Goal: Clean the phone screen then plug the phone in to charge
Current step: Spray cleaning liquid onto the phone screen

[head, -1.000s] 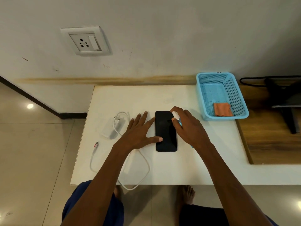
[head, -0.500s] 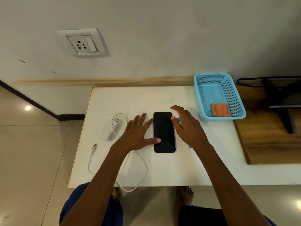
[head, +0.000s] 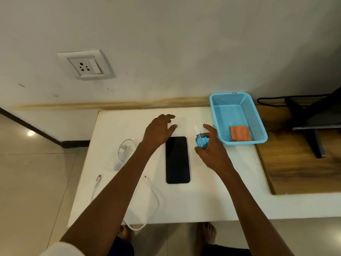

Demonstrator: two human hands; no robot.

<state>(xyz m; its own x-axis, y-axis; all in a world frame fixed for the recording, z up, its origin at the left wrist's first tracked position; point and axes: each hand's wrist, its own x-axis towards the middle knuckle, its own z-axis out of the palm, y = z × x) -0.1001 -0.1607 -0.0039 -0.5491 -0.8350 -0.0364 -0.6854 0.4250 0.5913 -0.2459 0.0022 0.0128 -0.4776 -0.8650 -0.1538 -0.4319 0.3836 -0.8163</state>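
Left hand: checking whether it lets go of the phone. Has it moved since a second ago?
Yes. The left hand has left the phone, moving toward the wall.

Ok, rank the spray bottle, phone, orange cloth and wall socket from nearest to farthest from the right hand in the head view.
1. Spray bottle: in the right hand's grip.
2. Phone: just to its left, flat on the table.
3. Orange cloth: to its right, in the blue basket.
4. Wall socket: far up-left on the wall.
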